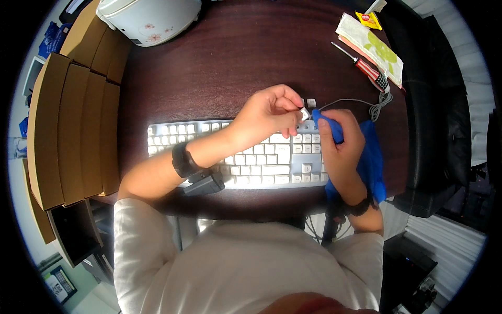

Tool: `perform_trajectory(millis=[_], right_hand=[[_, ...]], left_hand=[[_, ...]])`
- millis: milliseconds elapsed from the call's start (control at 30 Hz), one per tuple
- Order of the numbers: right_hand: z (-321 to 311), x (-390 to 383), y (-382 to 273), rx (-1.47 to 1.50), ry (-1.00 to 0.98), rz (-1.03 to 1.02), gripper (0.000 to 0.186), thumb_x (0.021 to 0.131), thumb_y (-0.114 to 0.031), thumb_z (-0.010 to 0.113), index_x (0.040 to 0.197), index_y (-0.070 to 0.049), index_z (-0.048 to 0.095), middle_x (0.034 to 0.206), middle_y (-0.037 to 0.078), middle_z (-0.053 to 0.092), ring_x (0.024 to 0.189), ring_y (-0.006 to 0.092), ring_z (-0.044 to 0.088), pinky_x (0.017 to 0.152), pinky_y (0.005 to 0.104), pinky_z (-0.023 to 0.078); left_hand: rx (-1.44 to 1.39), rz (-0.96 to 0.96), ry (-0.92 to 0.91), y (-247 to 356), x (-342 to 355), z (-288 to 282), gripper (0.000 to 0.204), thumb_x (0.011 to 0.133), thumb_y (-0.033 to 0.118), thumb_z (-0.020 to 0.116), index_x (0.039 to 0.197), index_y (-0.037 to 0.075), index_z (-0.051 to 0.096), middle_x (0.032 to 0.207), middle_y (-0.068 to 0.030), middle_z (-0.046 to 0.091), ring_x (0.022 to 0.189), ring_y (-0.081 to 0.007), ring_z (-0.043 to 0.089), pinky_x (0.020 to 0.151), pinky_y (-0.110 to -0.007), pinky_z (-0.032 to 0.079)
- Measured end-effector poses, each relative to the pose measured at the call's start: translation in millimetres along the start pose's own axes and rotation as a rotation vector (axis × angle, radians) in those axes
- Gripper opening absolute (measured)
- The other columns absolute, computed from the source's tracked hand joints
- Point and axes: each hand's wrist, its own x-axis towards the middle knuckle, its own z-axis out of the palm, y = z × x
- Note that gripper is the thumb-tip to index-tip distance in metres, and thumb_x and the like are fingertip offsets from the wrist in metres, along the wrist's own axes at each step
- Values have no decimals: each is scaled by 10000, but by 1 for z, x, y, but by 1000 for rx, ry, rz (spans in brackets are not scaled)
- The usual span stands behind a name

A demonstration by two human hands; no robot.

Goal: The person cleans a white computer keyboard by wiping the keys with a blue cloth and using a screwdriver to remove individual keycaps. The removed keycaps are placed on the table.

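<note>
A small white keycap (pixel 304 114) is pinched in my left hand (pixel 274 112), raised over the upper right of a white keyboard (pixel 261 169). My right hand (pixel 342 146), just right of it, grips a blue cloth (pixel 372 162); a bunched end rises beside my thumb near the keycap, and the rest drapes onto the table at right. Loose white keycaps (pixel 311 102) lie behind my left fingers, beyond the keyboard's top edge. A few key switches show uncapped at the top right. My left forearm crosses the keyboard and hides part of it.
Cardboard boxes (pixel 73 136) are stacked along the left, near a white floral-patterned appliance (pixel 149 18). A red-handled screwdriver (pixel 370 72), coiled grey cable (pixel 379 107), folded cloths (pixel 371 47) and a yellow packet (pixel 368 20) lie at back right on the dark table (pixel 246 52). A black chair (pixel 439 115) stands right.
</note>
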Motion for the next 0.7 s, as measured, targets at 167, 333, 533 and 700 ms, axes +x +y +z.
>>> perform_trajectory(millis=[167,333,533,700], right_hand=[[2,1,0,-29,-29,-103,134,826,-36,711,940,-46,643,874,119,645,792,293,617,705,388,464],[3,0,1,-15,-7,-75,143,823,-33,712,944,-45,636,864,115,637,792,293,614,713,394,462],[4,2,1,-21,-45,-77,141,821,-38,707,944,-46,639,869,116,640,793,295,617,716,402,469],[3,2,0,-42,-147,-110,138,805,-36,708,928,-49,650,864,112,646,799,289,623,725,400,474]], left_hand=[[19,35,-2,2,1,3,149,958,-11,578,1106,-18,590,973,-101,698,785,-118,678,660,-235,544],[81,-9,-79,2,2,0,156,971,30,594,1121,-10,582,980,-104,708,782,-120,681,657,-230,533],[73,-31,-107,0,2,-1,135,979,47,593,1101,-11,584,975,-99,709,774,-119,679,651,-228,528],[30,-14,-35,-2,2,-3,128,986,47,581,1099,-12,583,941,-96,696,762,-132,677,652,-242,532]])
